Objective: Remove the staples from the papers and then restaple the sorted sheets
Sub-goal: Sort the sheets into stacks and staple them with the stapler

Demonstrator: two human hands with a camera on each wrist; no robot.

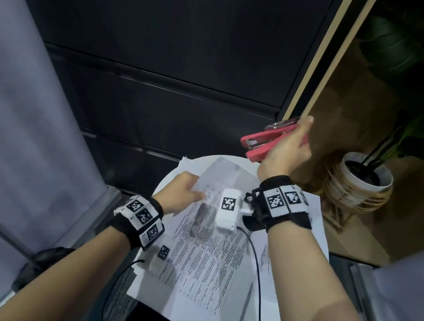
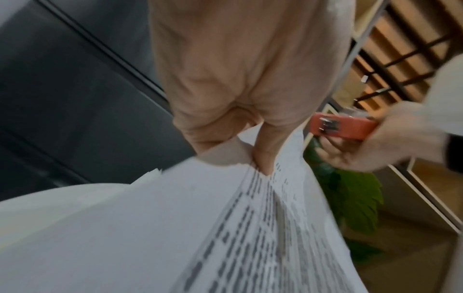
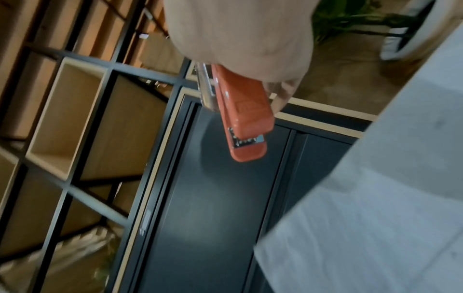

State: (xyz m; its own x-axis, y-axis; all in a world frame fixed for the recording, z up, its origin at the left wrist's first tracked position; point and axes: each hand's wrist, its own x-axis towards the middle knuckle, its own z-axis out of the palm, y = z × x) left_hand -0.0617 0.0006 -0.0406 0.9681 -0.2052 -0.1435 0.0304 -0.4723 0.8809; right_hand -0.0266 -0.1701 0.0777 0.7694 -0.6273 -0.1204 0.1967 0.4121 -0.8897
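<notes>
A red stapler (image 1: pixel 265 142) is lifted above the far edge of the round white table (image 1: pixel 314 246), gripped in my right hand (image 1: pixel 287 150); its metal mouth points left toward the sheets. The stapler (image 3: pixel 244 117) juts out below my right palm, and the stapler (image 2: pixel 343 126) also shows end-on from the left wrist. My left hand (image 1: pixel 182 190) pinches the top left corner of a printed sheaf of papers (image 1: pixel 208 248), raised slightly off the table. In the left wrist view, thumb and fingers (image 2: pixel 265 156) clamp the papers (image 2: pixel 250 228).
More loose printed sheets (image 1: pixel 308 211) lie spread over the table under my right wrist. A dark cabinet (image 1: pixel 168 42) stands behind the table, a potted plant in a woven basket (image 1: pixel 360 181) to the right, and grey upholstery (image 1: pixel 20 102) to the left.
</notes>
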